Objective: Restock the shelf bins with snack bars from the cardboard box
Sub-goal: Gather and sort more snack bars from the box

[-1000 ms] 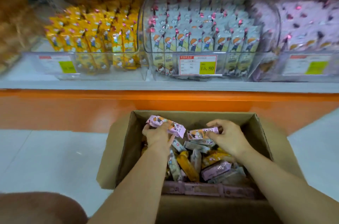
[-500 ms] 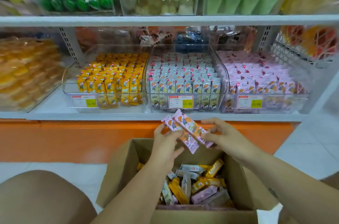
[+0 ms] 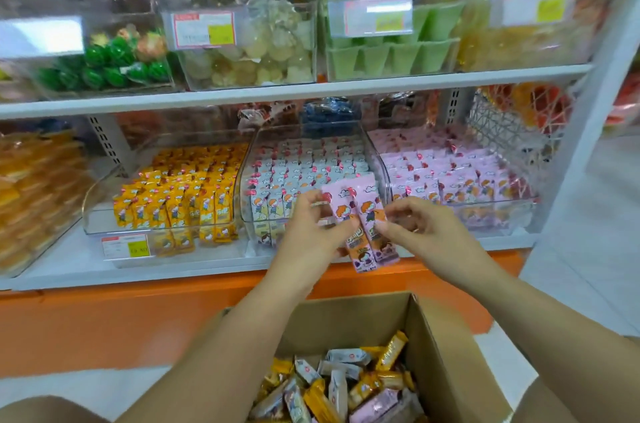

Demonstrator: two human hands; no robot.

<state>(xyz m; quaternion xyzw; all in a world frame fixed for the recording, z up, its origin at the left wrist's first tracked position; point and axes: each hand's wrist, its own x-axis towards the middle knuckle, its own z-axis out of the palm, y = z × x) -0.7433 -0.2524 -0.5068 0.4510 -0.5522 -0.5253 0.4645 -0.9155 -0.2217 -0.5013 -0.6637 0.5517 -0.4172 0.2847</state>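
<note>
- The left hand [image 3: 311,225] is in the middle of the frame, its forearm rising from the bottom edge. Its fingers are curled, and the thumb and fingertips pinch the left edge of the pink snack bars [image 3: 360,214].
- There are two pink snack bars side by side, nearly upright with a slight lean. They are held between both hands in front of the shelf, above the box and clear of it.
- The right hand [image 3: 419,232] is just right of centre, its forearm coming in from the lower right. Its fingers are bent and pinch the bars' right edge — low down.
- The cardboard box [image 3: 450,346] stands open at lower centre, with loose bars [image 3: 346,384] in yellow, white and pink jumbled inside.
- A knee [image 3: 45,410] shows at the lower left corner.
- On the lower shelf [image 3: 69,266], from left to right, are three clear bins: the yellow bin [image 3: 166,204], the middle bin [image 3: 294,173] of white-and-blue bars, and the pink bin [image 3: 467,180]. In each, the bars stand in rows.
- An orange base [image 3: 104,325] runs below that shelf.
- The upper shelf [image 3: 277,90] carries clear bins of green, pale and yellow sweets — all blurred.
- There is pale tiled floor [image 3: 588,249] at the right.
</note>
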